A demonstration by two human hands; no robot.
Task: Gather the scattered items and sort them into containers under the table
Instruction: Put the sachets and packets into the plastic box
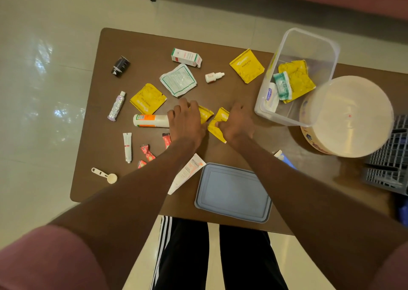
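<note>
I see table (pixel 136 44) strewn: black jar (pixel 120 66), foil tube (pixel 116 106), measuring spoon (pixel 104 175) far left. Yellow tea sachet (pixel 147 101) beside white bottle (pixel 151 120). My left hand (pixel 187 122), fingers spread, presses crumpled sachet (pixel 205 113). My right hand (pixel 237 124) pinches another sachet (pixel 217 124), fingers curled on it. Grey lid (pixel 233 192) nearer me. Clear container (pixel 309 47) right, sachets inside; round tub (pixel 347 116) touching it.
</note>
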